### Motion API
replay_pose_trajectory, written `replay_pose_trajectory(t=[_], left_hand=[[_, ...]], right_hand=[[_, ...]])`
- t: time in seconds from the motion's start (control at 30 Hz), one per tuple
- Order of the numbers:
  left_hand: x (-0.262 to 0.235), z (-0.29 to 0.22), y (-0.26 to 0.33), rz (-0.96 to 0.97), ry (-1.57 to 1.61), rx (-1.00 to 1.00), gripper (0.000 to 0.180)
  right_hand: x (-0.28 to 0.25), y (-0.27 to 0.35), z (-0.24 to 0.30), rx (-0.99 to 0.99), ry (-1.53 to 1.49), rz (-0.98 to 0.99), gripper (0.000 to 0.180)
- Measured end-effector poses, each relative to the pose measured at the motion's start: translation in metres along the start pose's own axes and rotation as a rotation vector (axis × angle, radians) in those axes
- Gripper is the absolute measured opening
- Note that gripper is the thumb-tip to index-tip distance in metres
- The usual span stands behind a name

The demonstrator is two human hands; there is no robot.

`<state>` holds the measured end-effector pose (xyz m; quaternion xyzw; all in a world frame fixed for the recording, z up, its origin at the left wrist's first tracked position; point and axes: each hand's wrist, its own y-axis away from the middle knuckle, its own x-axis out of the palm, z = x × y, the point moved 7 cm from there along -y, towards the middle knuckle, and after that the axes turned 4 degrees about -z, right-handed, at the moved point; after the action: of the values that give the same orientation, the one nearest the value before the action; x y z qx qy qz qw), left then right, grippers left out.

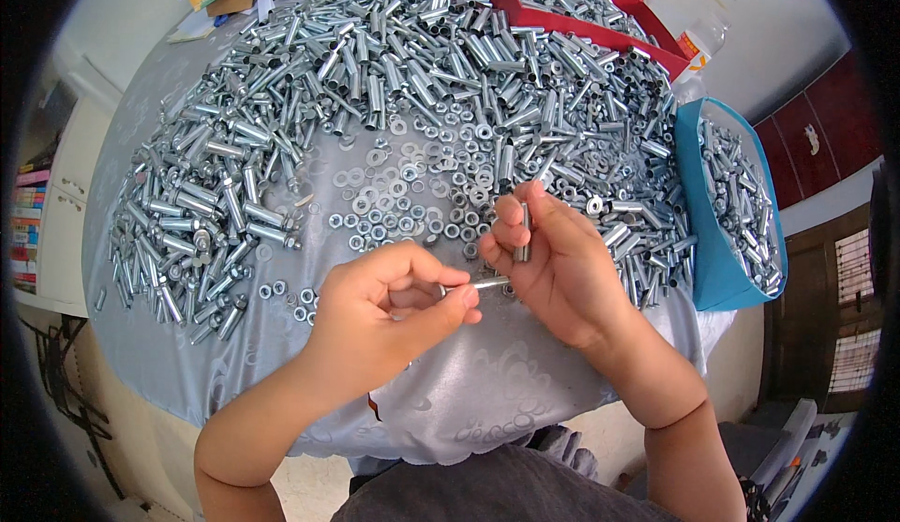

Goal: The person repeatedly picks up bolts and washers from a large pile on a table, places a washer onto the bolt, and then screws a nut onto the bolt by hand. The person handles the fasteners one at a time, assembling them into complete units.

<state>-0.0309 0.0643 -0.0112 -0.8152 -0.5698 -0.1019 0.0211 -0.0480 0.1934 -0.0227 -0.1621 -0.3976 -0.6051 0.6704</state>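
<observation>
My left hand (pixel 375 306) pinches a thin silver bolt (pixel 491 283) between thumb and fingers, its shaft pointing right toward my other hand. A short shiny metal sleeve (pixel 522 239) stands nearly upright in my right hand (pixel 574 274), gripped by the thumb and fingertips. The bolt's far end reaches just below the sleeve, close to my right palm; whether they touch, I cannot tell. Just beyond both hands lie loose hex nuts (pixel 377 222) and flat washers (pixel 397 187) on the silvery tablecloth (pixel 469 381).
Metal sleeves (pixel 375 53) are heaped across the table's far side. Bolts fitted with sleeves (pixel 197 199) pile up at left. A red box (pixel 600 33) and a blue box (pixel 692 194), both full of metal parts, stand at right near a clear plastic bottle (pixel 701 44).
</observation>
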Motion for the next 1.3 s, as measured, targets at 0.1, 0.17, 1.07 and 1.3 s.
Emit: replay_pose_trajectory(t=[0.1,0.17,1.07,1.3], left_hand=[[0.001,0.003,-0.002,-0.009,0.123,-0.023,0.006],[0.001,0.004,-0.005,0.007,0.141,-0.026,0.007],[-0.009,-0.005,-0.007,-0.071,0.1,0.041,0.015],[-0.004,-0.004,-0.005,0.039,-0.053,0.008,0.019]], right_hand=[[0.001,0.001,0.002,-0.036,0.036,-0.025,0.02],[0.006,0.002,0.002,-0.058,0.095,-0.122,0.022],[0.015,0.01,0.0,-0.281,0.296,0.123,0.014],[0.019,0.014,0.002,-0.349,0.555,0.095,0.015]])
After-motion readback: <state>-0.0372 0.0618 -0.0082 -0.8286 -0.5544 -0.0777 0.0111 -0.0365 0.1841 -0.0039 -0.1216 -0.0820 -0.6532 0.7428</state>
